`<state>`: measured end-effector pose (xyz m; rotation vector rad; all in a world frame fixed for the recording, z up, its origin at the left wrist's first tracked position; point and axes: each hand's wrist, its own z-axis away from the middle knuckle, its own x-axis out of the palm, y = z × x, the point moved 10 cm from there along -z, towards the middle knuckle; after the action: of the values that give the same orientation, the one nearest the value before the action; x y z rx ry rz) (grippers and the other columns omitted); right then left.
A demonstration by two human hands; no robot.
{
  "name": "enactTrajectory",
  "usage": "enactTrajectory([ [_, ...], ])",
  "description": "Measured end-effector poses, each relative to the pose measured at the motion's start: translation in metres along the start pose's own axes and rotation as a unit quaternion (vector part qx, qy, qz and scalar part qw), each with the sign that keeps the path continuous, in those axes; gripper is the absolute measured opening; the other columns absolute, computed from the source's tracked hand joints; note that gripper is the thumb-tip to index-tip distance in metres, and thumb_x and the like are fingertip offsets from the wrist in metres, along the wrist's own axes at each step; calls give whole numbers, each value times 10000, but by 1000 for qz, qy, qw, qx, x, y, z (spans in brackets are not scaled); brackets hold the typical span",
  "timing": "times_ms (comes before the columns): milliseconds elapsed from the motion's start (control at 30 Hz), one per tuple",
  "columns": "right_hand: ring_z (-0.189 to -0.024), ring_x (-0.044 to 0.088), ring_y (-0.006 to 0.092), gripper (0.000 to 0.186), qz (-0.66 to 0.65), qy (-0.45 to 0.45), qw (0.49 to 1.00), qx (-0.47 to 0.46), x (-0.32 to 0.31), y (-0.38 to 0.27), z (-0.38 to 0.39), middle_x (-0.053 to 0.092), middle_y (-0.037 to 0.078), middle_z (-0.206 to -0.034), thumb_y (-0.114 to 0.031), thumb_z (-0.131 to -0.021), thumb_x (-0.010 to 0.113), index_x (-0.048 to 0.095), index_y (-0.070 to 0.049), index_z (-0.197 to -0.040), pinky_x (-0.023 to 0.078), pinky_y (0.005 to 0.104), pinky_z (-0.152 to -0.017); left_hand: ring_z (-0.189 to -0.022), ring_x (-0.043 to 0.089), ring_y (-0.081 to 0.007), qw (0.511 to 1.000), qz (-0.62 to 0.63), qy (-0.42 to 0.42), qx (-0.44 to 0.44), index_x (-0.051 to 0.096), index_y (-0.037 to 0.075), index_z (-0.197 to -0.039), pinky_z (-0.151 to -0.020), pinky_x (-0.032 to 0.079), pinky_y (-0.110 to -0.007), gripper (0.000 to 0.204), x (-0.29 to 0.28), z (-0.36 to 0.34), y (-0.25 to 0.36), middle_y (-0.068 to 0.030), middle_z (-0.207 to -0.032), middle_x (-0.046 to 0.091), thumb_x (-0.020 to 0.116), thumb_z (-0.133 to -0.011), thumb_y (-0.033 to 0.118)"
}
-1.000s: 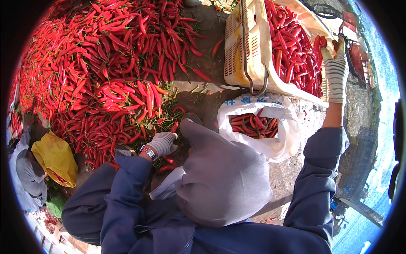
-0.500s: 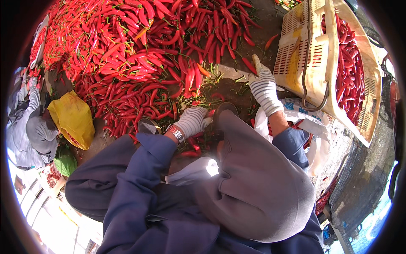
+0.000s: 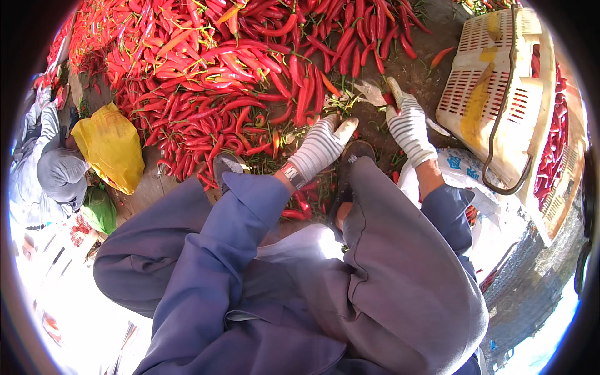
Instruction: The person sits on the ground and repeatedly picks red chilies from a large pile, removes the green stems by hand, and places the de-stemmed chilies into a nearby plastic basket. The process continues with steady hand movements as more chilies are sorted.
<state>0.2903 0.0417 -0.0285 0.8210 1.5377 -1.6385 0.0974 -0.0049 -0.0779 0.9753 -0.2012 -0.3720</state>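
Observation:
A wide heap of red chili peppers point(image 3: 206, 81), many with green stems, covers the ground ahead of me. My right hand point(image 3: 411, 130), in a striped white glove, is closed on a red chili pepper point(image 3: 389, 99) between thumb and fingers, near the heap's right edge. My left hand point(image 3: 320, 149), gloved alike, is curled beside the loose stems and debris in front of my shoes. A bit of red chili pepper point(image 3: 356, 134) shows past its thumb; the rest is hidden by the glove.
At right a yellowish slatted plastic crate point(image 3: 467, 119) with a metal handle holds red chilies, beside a white sack point(image 3: 494, 219). At far left another person point(image 3: 53, 175) in a grey hood sits by a yellow bag point(image 3: 109, 147). My shoes point(image 3: 359, 152) stand at the heap's near edge.
My left hand has moved forward and right, closer to the right hand. The right hand still grips a chili pepper, and the whole view has shifted slightly.

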Motion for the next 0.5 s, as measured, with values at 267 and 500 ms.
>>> enactTrajectory([
  [267, -848, 592, 427, 288, -109, -122, 981, -101, 27, -95, 46, 606, 226, -881, -51, -795, 571, 598, 28, -1071, 483, 484, -771, -986, 630, -414, 960, -208, -65, 179, 495, -16, -1309, -840, 539, -453, 502, 8, 17, 23, -247, -1129, 625, 626, -830, 64],
  [500, -928, 620, 431, 482, -238, -209, 948, 17, 63, -79, 67, 626, 250, -961, -91, -853, 615, 548, 3, -1321, 496, 461, -821, -913, 656, -418, 900, -399, -112, 133, 531, -18, -1191, -788, 532, -481, 436, 12, 17, -8, -229, -970, 668, 658, -787, 84],
])
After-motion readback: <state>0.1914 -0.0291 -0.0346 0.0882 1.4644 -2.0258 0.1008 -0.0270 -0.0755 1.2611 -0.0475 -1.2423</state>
